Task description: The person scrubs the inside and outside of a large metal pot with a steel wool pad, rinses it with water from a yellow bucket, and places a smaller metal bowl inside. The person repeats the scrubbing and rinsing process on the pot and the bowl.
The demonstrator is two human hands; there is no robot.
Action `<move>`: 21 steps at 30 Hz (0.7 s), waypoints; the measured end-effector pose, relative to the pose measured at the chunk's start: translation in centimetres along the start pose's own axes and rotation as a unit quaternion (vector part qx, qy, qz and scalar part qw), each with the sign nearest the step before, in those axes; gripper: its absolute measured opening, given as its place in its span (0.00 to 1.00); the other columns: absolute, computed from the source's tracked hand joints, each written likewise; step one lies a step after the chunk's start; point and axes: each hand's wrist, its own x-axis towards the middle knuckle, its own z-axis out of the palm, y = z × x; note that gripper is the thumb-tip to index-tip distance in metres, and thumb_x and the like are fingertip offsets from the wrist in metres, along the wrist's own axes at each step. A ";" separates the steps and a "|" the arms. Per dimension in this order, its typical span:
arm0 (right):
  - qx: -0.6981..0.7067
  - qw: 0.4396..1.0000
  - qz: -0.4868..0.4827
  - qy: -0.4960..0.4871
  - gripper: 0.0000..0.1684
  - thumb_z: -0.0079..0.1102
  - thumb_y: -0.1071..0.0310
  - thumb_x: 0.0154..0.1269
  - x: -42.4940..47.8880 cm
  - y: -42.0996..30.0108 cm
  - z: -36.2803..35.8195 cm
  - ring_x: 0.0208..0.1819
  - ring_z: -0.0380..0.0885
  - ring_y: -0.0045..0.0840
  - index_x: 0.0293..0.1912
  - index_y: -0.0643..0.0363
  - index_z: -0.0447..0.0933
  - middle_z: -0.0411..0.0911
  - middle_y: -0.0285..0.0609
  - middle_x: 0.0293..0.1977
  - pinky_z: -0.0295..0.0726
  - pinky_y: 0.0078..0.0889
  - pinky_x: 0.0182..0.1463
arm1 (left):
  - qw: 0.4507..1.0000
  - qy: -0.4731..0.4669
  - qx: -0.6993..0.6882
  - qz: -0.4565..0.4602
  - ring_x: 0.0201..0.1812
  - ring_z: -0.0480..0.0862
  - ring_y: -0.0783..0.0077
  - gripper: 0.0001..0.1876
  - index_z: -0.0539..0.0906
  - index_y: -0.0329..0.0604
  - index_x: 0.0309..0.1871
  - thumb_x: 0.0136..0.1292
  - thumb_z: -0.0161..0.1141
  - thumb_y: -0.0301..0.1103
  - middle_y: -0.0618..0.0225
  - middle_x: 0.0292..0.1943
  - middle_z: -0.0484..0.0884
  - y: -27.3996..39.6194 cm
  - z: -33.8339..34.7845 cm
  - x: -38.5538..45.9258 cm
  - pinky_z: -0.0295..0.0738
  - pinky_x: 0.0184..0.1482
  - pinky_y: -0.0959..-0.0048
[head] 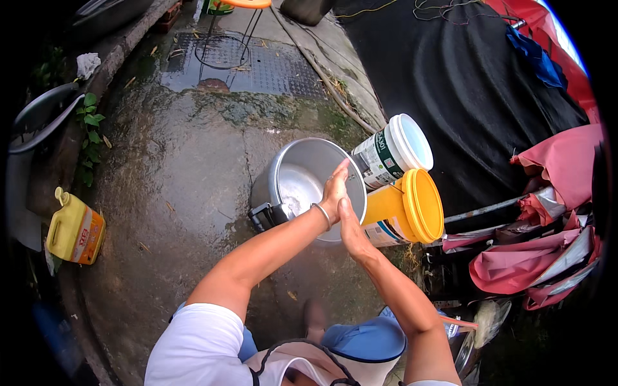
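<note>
My left hand (pixel 333 192), with a silver bangle at the wrist, lies palm to palm against my right hand (pixel 353 230). Both are fairly straight; what may lie between the palms is hidden. Below them a deep aluminium pot (pixel 276 179) with a black side handle (pixel 269 216) stands on the wet concrete, its inside showing a little clear liquid or wet shine. Just right of the pot are a yellow plastic bucket (pixel 388 207) and a white plastic bucket (pixel 379 157) bearing a printed label.
A yellow plastic jug (pixel 77 229) stands at the left beside a low concrete kerb (pixel 108 72). Black sheeting (pixel 425 82) and crumpled red tarpaulin (pixel 526 260) line the right. A hose (pixel 333 89) runs along the ground near an orange-topped stool (pixel 246 3).
</note>
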 end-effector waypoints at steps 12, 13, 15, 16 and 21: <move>0.152 0.981 -0.121 0.012 0.46 0.24 0.34 0.79 3.2 2.5 -0.9 0.82 0.35 0.39 0.80 0.58 0.39 0.37 0.50 0.81 0.36 0.40 0.82 | 0.983 0.000 0.144 0.110 0.82 0.43 0.67 0.34 0.49 0.49 0.82 0.81 0.35 0.56 0.69 0.83 0.44 1.1 0.5 -0.5 0.35 0.80 0.66; 0.157 0.979 -0.129 0.032 0.45 0.25 0.37 0.80 3.5 5.0 -1.8 0.82 0.37 0.39 0.79 0.62 0.41 0.39 0.53 0.80 0.37 0.39 0.81 | 0.985 -0.008 0.146 0.092 0.82 0.44 0.68 0.34 0.49 0.49 0.82 0.81 0.35 0.56 0.70 0.83 0.45 -0.2 2.3 -1.7 0.36 0.80 0.67; 0.323 0.941 -0.096 0.007 0.42 0.26 0.38 0.81 6.4 10.2 -5.6 0.81 0.44 0.41 0.77 0.61 0.53 0.48 0.56 0.78 0.41 0.40 0.81 | 0.986 -0.047 0.158 0.035 0.81 0.46 0.70 0.35 0.49 0.47 0.82 0.81 0.36 0.56 0.72 0.82 0.47 -4.1 5.5 -3.2 0.38 0.80 0.68; 0.218 0.965 -0.131 0.063 0.41 0.27 0.37 0.80 6.7 12.0 -6.9 0.77 0.53 0.40 0.75 0.59 0.59 0.53 0.55 0.76 0.49 0.40 0.78 | 0.987 -0.070 0.136 0.043 0.81 0.47 0.71 0.35 0.50 0.45 0.81 0.81 0.36 0.56 0.71 0.82 0.49 -6.2 5.6 -3.4 0.39 0.80 0.68; 0.205 0.930 -0.114 0.282 0.22 0.42 0.55 0.81 -1.9 17.0 -14.6 0.50 0.78 0.33 0.55 0.61 0.77 0.76 0.46 0.53 0.76 0.33 0.57 | 0.978 -0.040 0.201 0.030 0.79 0.55 0.58 0.26 0.63 0.37 0.75 0.81 0.44 0.39 0.58 0.77 0.61 -6.3 2.3 -1.9 0.47 0.79 0.57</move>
